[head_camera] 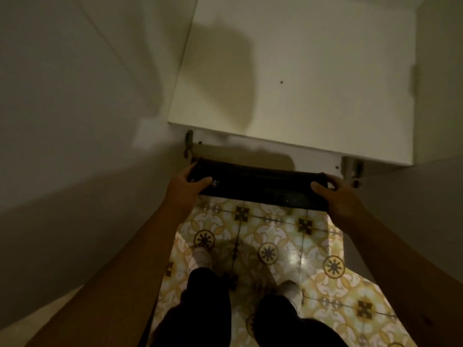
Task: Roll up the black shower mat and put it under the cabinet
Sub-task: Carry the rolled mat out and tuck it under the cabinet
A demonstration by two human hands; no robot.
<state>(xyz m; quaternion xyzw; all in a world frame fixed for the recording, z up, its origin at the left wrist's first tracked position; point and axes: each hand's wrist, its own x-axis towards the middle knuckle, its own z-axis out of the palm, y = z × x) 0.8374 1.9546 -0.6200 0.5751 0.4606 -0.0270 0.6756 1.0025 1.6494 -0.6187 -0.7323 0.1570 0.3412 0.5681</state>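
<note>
— Head view: where is the black shower mat (pixel 260 187)?

— Rolled into a long dark tube, held level just in front of the cabinet's (pixel 295 71) lower edge, across the gap beneath it. It sits above the floor (pixel 280 226), not resting on it.

— And the grip?

— The left hand (pixel 186 187) is clamped on the left end of the roll, thumb on top. The right hand (pixel 343 199) is clamped on the right end in the same way.

— How much room around it?

— Tight. A pale wall (pixel 75 96) runs close on the left, and another pale surface closes in on the right. The roll spans nearly the whole width between the two metal cabinet legs (pixel 188 144).

— Surfaces?

— The mat looks dark and slightly glossy with a fine grain. The cabinet front is flat, white and plain, with one small dark dot. The floor is shiny tile with yellow and brown ornament. No writing can be read anywhere.
</note>
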